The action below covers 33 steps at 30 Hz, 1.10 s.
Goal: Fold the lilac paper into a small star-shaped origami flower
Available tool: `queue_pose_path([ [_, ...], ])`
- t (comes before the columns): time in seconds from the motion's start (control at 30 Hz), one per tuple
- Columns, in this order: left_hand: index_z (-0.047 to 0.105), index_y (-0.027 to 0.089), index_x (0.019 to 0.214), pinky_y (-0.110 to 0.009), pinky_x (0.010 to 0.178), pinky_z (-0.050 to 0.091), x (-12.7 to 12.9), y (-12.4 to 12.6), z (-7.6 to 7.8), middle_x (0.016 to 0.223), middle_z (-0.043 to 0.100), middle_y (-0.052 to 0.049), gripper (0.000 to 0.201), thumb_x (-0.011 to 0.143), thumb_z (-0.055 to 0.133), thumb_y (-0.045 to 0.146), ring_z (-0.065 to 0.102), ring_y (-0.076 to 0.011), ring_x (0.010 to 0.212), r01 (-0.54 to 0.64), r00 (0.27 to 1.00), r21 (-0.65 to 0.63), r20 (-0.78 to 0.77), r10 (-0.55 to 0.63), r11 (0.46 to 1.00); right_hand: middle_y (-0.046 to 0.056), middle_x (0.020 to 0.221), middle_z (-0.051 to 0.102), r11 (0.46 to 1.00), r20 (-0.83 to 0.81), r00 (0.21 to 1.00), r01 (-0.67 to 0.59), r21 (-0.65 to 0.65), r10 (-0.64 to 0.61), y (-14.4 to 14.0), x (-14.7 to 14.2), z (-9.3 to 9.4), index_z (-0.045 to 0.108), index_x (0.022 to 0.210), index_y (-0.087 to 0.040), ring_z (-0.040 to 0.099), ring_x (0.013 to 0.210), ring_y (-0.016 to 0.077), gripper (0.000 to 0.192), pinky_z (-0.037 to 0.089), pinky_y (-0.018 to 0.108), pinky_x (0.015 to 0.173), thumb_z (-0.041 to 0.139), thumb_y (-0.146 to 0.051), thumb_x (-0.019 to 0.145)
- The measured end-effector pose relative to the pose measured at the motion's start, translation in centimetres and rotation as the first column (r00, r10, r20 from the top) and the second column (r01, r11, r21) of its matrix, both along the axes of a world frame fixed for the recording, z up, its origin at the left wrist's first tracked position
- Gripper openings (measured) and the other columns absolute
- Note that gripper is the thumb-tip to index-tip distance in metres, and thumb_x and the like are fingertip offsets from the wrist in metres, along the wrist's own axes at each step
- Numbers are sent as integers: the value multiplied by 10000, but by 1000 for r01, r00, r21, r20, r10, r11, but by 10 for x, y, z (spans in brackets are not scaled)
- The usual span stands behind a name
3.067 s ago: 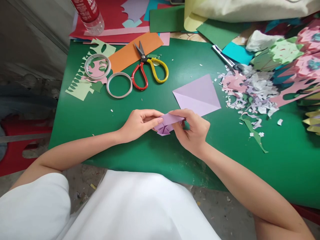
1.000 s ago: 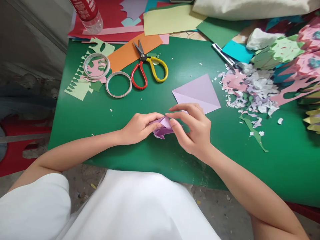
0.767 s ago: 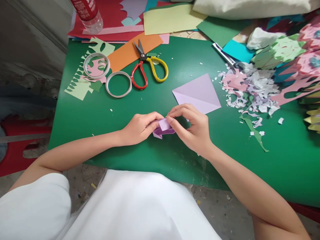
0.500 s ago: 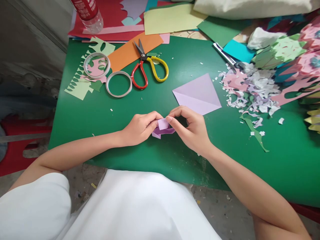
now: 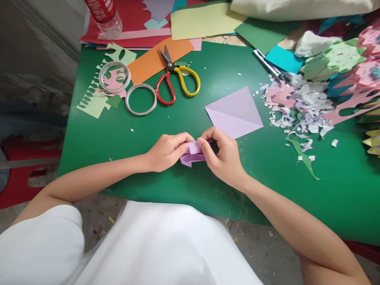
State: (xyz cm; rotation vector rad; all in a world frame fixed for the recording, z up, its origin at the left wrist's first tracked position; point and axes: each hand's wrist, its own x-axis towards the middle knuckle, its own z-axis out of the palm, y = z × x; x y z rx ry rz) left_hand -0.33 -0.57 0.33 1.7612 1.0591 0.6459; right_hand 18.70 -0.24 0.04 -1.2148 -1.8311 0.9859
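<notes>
Your left hand [image 5: 166, 152] and your right hand [image 5: 222, 156] both pinch the small purple fold [image 5: 192, 154]. It sits between your fingertips, low over the green table [image 5: 190, 186], near the front edge and about the middle of it. Your left fingers are curled shut on its left side. Your right thumb and first finger close on the little flap on top.

To press this flap well, hold the left side still and let only your right fingers work. Line the flap's edge up with the edge under it first, then squeeze. Slide your fingertip along the crease from one end to the other so it lies flat and sharp. I think it helps to rest the fold on the table, so it cannot twist. Go gently, because thin paper tears at a corner.

The flat purple sheet [image 5: 236, 111] lies just behind your right hand, so keep your knuckles off it. The scissors [image 5: 175, 77] and two tape rings [image 5: 141, 99] sit toward the back left corner, well apart. The scraps [image 5: 297, 107] pile up near the right edge.
</notes>
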Motion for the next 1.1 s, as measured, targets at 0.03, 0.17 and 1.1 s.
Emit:
queue_pose_path([
  [0.03,602,164,901,-189,597,396,0,0,1,701,623,38,200,954,436,263,521,-76,598,8,1000,-13,12,-8,1000,-1,719,573,1000,2,1000,6,11,-6,0,0,0,495,762,-210,509,638,123,156,397,280,598,534,-213,913],
  [0.17,598,167,894,-199,572,381,1,0,3,666,595,44,246,965,435,337,488,-78,563,9,1000,-47,27,-8,999,-2,708,568,999,4,1000,24,32,-24,-1,-2,-1,479,749,-212,503,620,122,167,389,275,579,538,-212,905],
  [1.1,561,177,771,-179,521,334,2,-1,0,547,495,69,279,991,447,306,438,-62,502,-33,998,63,-54,37,997,-25,586,532,954,86,953,-283,-97,291,13,13,13,503,683,-190,430,543,91,229,334,240,530,533,-225,907],
])
